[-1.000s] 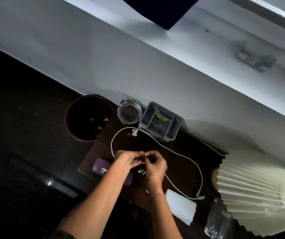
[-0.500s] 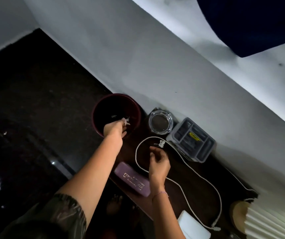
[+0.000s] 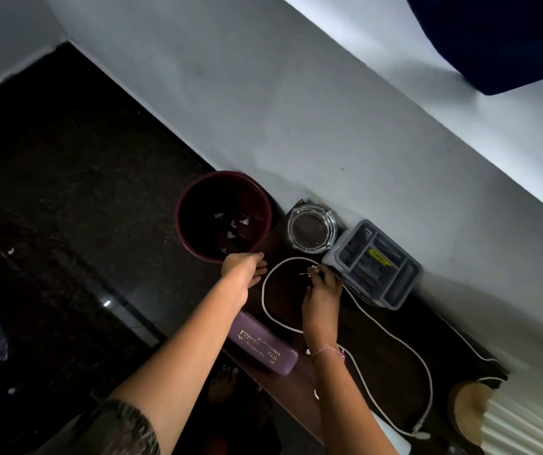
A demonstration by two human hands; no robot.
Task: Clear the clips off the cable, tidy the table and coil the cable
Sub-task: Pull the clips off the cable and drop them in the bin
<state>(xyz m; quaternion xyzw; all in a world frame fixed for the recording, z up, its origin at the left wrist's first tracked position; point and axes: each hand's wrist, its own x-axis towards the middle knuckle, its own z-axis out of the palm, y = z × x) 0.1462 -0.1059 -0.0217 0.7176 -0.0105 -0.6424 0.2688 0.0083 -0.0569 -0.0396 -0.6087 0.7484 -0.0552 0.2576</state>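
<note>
A white cable (image 3: 264, 292) lies in a long loop on the dark wooden table (image 3: 381, 362), its plug (image 3: 419, 433) at the near right. A small white clip (image 3: 312, 268) sits on the cable beside the grey organiser. My right hand (image 3: 322, 295) reaches over the loop, and its fingertips pinch that clip. My left hand (image 3: 245, 270) hovers at the near rim of the maroon bin (image 3: 183, 205) with straight fingers, holding nothing. Several white bits lie at the bottom of the bin.
A glass ashtray (image 3: 311, 228) and a grey compartment organiser (image 3: 376, 262) stand against the wall. A purple case (image 3: 263, 349) lies at the table's front edge. A pleated lamp shade (image 3: 526, 428) on a wooden base (image 3: 468, 405) fills the right corner.
My left hand carried a clip from the cable to the bin and now draws back without it. My right hand moved along the cable to the clip by the organiser.
</note>
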